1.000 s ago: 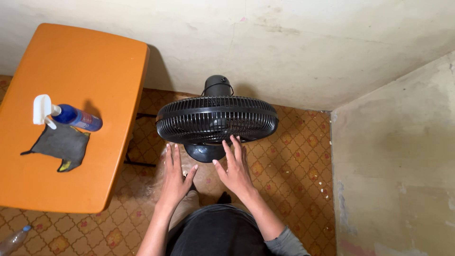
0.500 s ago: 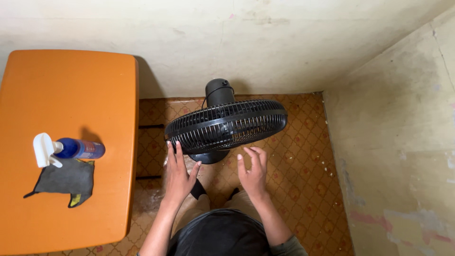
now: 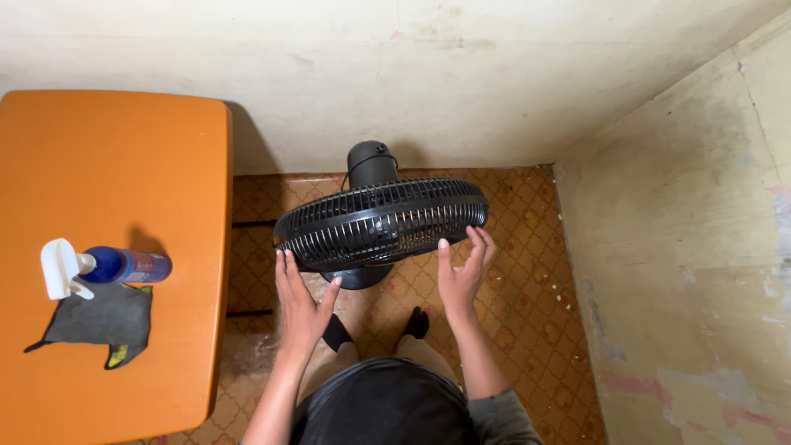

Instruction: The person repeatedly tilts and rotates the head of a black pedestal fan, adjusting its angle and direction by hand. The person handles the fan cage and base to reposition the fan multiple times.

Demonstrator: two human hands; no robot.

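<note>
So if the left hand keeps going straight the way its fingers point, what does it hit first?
The left hand points up-frame at the black fan's grille. Its fingertips sit right at the guard's lower left rim, so the grille comes first, though depth from above is hard to judge.

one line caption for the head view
Both open hands, left hand and right hand, flank a black fan.

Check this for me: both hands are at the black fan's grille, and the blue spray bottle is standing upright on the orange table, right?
Not quite. In the head view the spray bottle lies on its side on the orange table, partly over a grey cloth. The left hand and right hand are at the fan.
</note>
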